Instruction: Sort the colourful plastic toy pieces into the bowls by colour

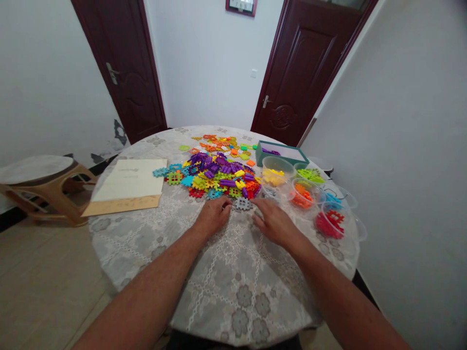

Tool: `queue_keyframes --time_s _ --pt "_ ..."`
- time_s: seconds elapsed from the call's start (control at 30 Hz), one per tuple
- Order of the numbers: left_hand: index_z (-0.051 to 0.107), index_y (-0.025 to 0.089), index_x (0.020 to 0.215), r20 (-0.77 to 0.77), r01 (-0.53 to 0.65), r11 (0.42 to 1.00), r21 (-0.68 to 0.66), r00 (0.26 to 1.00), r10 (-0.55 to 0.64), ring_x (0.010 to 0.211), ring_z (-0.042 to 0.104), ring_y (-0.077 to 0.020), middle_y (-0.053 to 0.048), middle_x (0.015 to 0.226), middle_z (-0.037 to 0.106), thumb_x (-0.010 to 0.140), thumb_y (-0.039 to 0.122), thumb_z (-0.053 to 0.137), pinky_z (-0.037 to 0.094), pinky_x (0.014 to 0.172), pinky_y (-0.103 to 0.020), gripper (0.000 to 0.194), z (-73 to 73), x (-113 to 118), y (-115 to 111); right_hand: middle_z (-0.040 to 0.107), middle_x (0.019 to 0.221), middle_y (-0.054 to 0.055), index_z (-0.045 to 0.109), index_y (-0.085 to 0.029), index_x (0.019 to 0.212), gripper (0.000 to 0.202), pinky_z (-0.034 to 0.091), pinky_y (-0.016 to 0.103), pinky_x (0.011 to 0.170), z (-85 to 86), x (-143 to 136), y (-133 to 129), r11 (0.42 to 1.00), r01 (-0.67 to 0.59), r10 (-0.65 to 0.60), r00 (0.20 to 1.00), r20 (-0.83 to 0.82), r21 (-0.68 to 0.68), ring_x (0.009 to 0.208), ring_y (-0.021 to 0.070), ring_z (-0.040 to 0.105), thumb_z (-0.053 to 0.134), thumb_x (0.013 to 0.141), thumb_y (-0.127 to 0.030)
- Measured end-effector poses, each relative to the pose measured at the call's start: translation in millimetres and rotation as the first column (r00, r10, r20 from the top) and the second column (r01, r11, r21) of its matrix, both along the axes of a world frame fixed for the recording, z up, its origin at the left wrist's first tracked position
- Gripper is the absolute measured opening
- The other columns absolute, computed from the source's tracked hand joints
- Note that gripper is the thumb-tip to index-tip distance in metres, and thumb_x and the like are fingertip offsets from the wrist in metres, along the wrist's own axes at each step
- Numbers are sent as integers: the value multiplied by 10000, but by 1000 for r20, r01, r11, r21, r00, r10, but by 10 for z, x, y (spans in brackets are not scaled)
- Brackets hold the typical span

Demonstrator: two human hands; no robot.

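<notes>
meanwhile, two bare hands meet at a grey piece on the pile's near edge

on a patterned tablecloth (pixel 219 287), a heaped pile (pixel 222 170) of interlocking plastic pieces spreads out in purple, yellow, lime, orange, red and blue. just in front of the pile, at its near edge and a little right of its middle, a grey piece (pixel 242 204) with toothed edges lies flat.

the left hand (pixel 214 215) rests at the near edge of the pile, just left of the grey piece, its fingers curled in toward the thumb; i cannot tell whether something small is pinched there. the right hand (pixel 273 221) is nearer the pile's right end, loose and unclenched, thumb and forefinger apart, the forefinger's tip at the grey piece's right edge, seemingly touching it.

left of the pile lie pale sheets (pixel 129 176) above a brown envelope (pixel 122 206). to its right stand clear tubs (pixel 278 163), with yellow pieces (pixel 273 178) nearest the pile, then lime pieces (pixel 310 175), orange pieces (pixel 302 196), blue pieces (pixel 332 201) and red pieces (pixel 330 225). beyond the pile's right end, a green box (pixel 259 154) holds purple pieces (pixel 270 152). well left of the pile, off the table, stands a stool (pixel 36 169).
</notes>
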State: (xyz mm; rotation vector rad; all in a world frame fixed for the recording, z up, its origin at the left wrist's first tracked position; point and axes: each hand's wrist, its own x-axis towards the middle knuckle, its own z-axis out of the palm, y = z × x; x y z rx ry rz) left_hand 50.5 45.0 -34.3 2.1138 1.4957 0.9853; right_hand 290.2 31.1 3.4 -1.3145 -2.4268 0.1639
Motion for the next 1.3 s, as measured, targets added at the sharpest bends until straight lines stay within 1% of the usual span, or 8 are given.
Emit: queue_keyframes --time_s 0.1,0.27,0.4,0.57,0.7,0.9,1.07,1.3 --pt "721 193 1024 -12 -31 999 22 999 31 937 697 -223 -69 987 766 944 204 524 505 896 -334 213 -12 -11 9 646 1272 236 587 -134 1401 472 469 523 1026 -130 -255 168 992 94 -89 994 67 -82 1163 368 613 594 962 -308" --pt "714 173 1133 -107 -27 999 19 994 28 1060 687 -256 -113 1123 758 927 188 565 495 1000 -376 255 -68 -19 34 629 1168 238 643 -139 1334 449 470 527 979 -329 -429 276 973 227 -226 974 36 -41 1105 380 600 618 962 -388" --pt "721 192 1087 -155 -7 1000 12 988 9 1069 673 -250 -104 1097 745 900 182 593 496 985 -362 227 -63 -22 21 616 1205 153 642 -187 1321 446 455 466 1041 -407 -344 255 995 74 -79 993 -83 -59 1150 305 573 691 916 -367" --pt "723 198 1010 -188 35 999 -35 981 -41 906 679 -233 -75 924 740 920 229 566 512 880 -352 183 -36 -26 -10 604 1198 96 642 -217 1278 452 473 400 994 -349 -178 192 984 -122 99 980 -172 -128 1117 250 581 756 847 -292" --pt "703 197 1150 -170 86 996 10 982 -83 1032 667 -239 -96 1072 725 889 182 558 503 955 -362 300 -54 -73 -20 604 1153 68 651 -233 1242 454 479 362 907 -280 -137 168 951 -243 205 958 -200 -193 1030 229 594 789 812 -271" --pt "596 231 1408 -179 283 950 -133 936 -304 1075 657 -264 -110 1273 688 824 253 674 492 980 -384 590 49 -169 -73 594 1029 26 660 -213 1131 328 468 309 819 -245 -87 229 937 -262 185 933 -309 -232 903 178 592 753 817 -221" --pt "540 274 1480 -186 268 945 -187 935 -302 1043 666 -269 -105 1302 687 803 336 744 489 947 -372 709 92 -142 -93 580 1078 32 663 -222 1097 336 482 297 800 -240 -91 213 945 -218 127 932 -338 -246 892 164 583 760 778 -182" --pt "578 241 1429 -193 227 962 -151 948 -254 1088 649 -273 -111 1261 680 851 309 668 482 976 -380 589 84 -108 -85 596 1005 9 689 -234 1051 272 494 272 736 -349 -169 243 927 -212 5 831 -556 -308 811 135 583 705 787 -171"
